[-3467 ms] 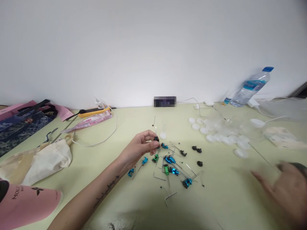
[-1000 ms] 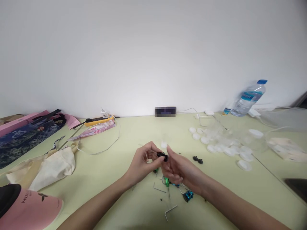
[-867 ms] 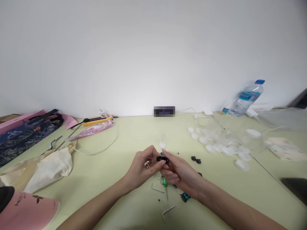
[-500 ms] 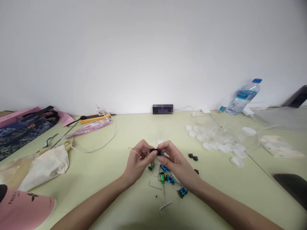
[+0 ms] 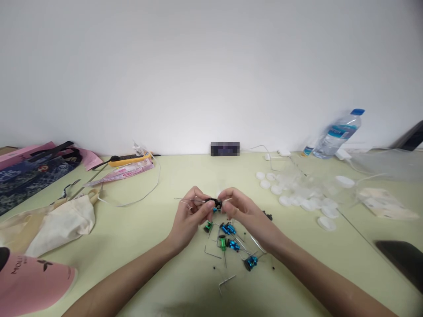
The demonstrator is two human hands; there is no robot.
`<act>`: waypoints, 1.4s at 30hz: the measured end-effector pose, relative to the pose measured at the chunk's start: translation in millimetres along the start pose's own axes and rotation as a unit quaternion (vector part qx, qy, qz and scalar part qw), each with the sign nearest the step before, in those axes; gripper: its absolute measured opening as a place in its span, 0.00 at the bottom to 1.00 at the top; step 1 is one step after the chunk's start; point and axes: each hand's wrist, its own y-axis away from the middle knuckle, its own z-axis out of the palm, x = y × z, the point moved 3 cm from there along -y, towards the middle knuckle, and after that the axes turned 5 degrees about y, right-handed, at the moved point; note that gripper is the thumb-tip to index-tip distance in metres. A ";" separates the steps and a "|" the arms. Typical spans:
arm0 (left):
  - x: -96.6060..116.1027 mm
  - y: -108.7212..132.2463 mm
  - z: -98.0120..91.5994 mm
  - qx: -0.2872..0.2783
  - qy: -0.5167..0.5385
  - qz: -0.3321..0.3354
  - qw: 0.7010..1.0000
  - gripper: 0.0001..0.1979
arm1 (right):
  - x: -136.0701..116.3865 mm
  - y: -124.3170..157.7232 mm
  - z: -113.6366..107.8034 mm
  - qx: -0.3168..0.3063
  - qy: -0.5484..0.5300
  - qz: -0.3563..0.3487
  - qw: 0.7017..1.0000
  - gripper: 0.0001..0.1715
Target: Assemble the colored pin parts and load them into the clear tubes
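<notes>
My left hand (image 5: 191, 213) is closed around a small black part (image 5: 214, 202) with a thin metal rod (image 5: 181, 199) sticking out to the left. At the part's right end is my right hand (image 5: 241, 211), its thumb and forefinger drawn together; whatever they pinch is hidden or too small to name. Below the hands lie a green part (image 5: 222, 243) with a thin shaft, another green part (image 5: 208, 226), and several blue metal parts (image 5: 251, 263) with black ends. L-shaped hex keys (image 5: 227, 281) are scattered around them, along with tiny black bits.
Several white round lids (image 5: 326, 223) and clear plastic lie to the right, before a water bottle (image 5: 340, 134). A dark object (image 5: 399, 262) sits at the right edge. On the left are a pink cup (image 5: 39, 281), a cloth bag (image 5: 66, 224) and a yellow power strip (image 5: 128, 160).
My right fingers have shifted slightly right and drawn back from the black part's end. My left hand keeps hold of it. The view has tilted a little.
</notes>
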 end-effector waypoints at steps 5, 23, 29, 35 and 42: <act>0.2 -0.4 0.6 -0.003 0.014 -0.002 1.000 0.12 | 1.1 -2.8 1.7 -0.062 0.005 -0.011 0.998 0.16; -0.8 -0.1 1.9 -0.006 0.016 0.002 1.000 0.12 | 1.3 -7.9 -6.0 -0.049 0.038 -0.005 0.998 0.22; 0.5 -1.4 -0.4 0.002 0.020 0.014 1.000 0.10 | 2.8 -6.9 -7.7 -0.032 0.005 0.033 0.999 0.33; 1.2 -1.5 0.4 -0.011 0.032 0.015 0.999 0.09 | 3.6 -7.3 -3.6 -0.059 0.007 -0.001 0.998 0.26; 0.9 -1.4 -0.6 -0.012 0.028 0.027 0.999 0.08 | 1.7 -4.4 -7.8 -0.030 -0.005 0.028 0.999 0.24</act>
